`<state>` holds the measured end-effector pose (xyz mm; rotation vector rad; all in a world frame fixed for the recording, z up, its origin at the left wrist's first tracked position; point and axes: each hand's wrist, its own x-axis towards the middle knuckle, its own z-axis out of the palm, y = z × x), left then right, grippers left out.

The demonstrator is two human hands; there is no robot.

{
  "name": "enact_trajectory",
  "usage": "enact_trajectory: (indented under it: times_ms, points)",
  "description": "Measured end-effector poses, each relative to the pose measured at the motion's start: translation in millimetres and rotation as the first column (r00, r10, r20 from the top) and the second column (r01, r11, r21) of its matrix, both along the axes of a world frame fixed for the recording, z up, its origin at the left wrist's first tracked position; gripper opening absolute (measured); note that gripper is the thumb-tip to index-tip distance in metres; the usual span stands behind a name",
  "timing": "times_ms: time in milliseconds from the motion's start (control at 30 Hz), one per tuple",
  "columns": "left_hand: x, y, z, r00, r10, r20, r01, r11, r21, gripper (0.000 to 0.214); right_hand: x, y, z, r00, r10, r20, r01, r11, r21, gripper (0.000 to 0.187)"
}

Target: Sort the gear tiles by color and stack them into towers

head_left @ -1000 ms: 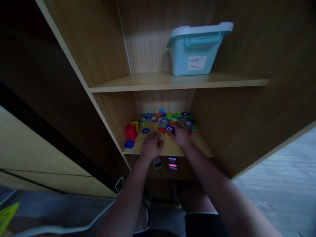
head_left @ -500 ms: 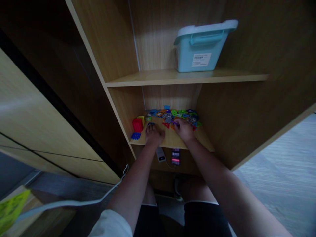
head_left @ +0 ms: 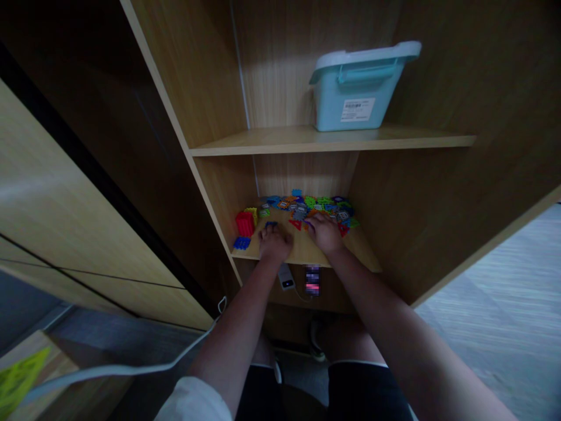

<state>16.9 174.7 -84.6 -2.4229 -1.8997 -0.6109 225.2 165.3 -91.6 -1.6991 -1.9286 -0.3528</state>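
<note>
Both my hands reach into the lower shelf (head_left: 302,252) of a wooden cabinet. My left hand (head_left: 274,242) rests knuckles up with its fingers curled over a small blue plastic piece (head_left: 270,224). My right hand (head_left: 323,231) lies palm down at the near edge of a pile of colourful interlocking plastic pieces (head_left: 309,206), fingers bent onto them; what they hold is hidden. A red block of joined pieces (head_left: 244,223) stands at the left, a yellow one (head_left: 252,211) behind it, and a flat blue piece (head_left: 241,242) lies near the shelf's front corner.
A pale blue lidded storage box (head_left: 357,88) with a white label sits on the upper shelf (head_left: 324,140). Below the lower shelf lie a small white device (head_left: 286,276) and a lit phone (head_left: 312,280). A white cable (head_left: 131,368) runs along the left. Cabinet walls close in both sides.
The view has swung left and steadied. My left hand moved forward onto the small blue piece. My right hand stayed at the pile's edge, shifting only slightly.
</note>
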Motion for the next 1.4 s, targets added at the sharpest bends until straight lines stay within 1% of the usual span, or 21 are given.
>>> enact_trajectory:
  times_ms: [133, 300, 433, 533, 633, 733, 833, 933, 1033, 1167, 1267, 1400]
  points:
    - [0.5, 0.3, -0.4, 1.0, -0.01, 0.003, 0.01, 1.0, -0.026, 0.058, -1.5, -1.1, 2.2, 0.999, -0.026, -0.023, 0.025, 1.0, -0.005, 0.03]
    - [3.2, 4.4, -3.1, 1.0, 0.008, -0.009, -0.009, 0.996, -0.093, 0.07, -2.4, -2.8, 3.6, 0.999, -0.04, -0.007, 0.04, 0.999, -0.018, 0.018]
    - [5.6, 11.0, -4.9, 0.999, -0.007, -0.04, 0.0, 0.986, -0.167, 0.071, -2.1, -2.5, 1.5, 0.998, -0.053, 0.036, 0.054, 0.998, -0.017, 0.016]
    - [7.2, 17.6, -4.8, 0.999, -0.015, -0.053, 0.005, 0.981, -0.192, 0.073, -2.4, -1.0, 0.7, 0.997, -0.061, 0.046, 0.062, 0.998, -0.032, 0.015]
    - [9.0, 23.5, -3.7, 0.998, -0.014, -0.057, 0.003, 0.983, -0.181, 0.077, -3.5, -0.1, 0.4, 0.998, -0.06, 0.029, 0.061, 0.997, -0.041, 0.021]
    - [10.6, 26.3, -3.4, 0.999, -0.002, -0.052, -0.006, 0.989, -0.145, 0.079, -4.8, -1.0, 0.1, 0.999, -0.034, 0.001, 0.034, 0.999, -0.04, 0.026]
    - [10.9, 24.6, -4.0, 0.999, 0.017, -0.035, -0.02, 0.995, -0.095, 0.075, -5.1, -1.6, 1.7, 1.0, -0.016, 0.011, 0.016, 0.999, -0.031, 0.025]
    - [10.0, 20.2, -3.9, 0.999, 0.048, 0.0, -0.048, 0.999, -0.022, 0.068, -4.5, 3.6, 7.6, 0.998, 0.008, 0.067, -0.006, 1.0, -0.03, 0.024]
    - [9.7, 16.9, -2.5, 0.999, 0.046, 0.024, -0.046, 0.999, 0.021, 0.057, -5.8, 19.3, 16.3, 0.993, 0.03, 0.113, -0.024, 0.998, -0.054, 0.024]
    - [11.3, 16.6, 0.4, 0.999, -0.044, 0.015, 0.045, 0.998, -0.05, 0.039, -14.8, 54.1, 25.0, 0.987, 0.02, 0.157, -0.005, 0.995, -0.097, 0.025]
    - [11.7, 16.3, 3.2, 0.998, -0.066, 0.01, 0.067, 0.995, -0.077, 0.037, -24.3, 84.4, 28.7, 0.979, 0.061, 0.195, -0.033, 0.989, -0.143, 0.028]
    - [11.4, 14.6, 7.7, 0.998, -0.069, 0.007, 0.07, 0.994, -0.088, 0.04, -33.6, 123.4, 32.4, 0.972, 0.114, 0.203, -0.077, 0.98, -0.182, 0.031]
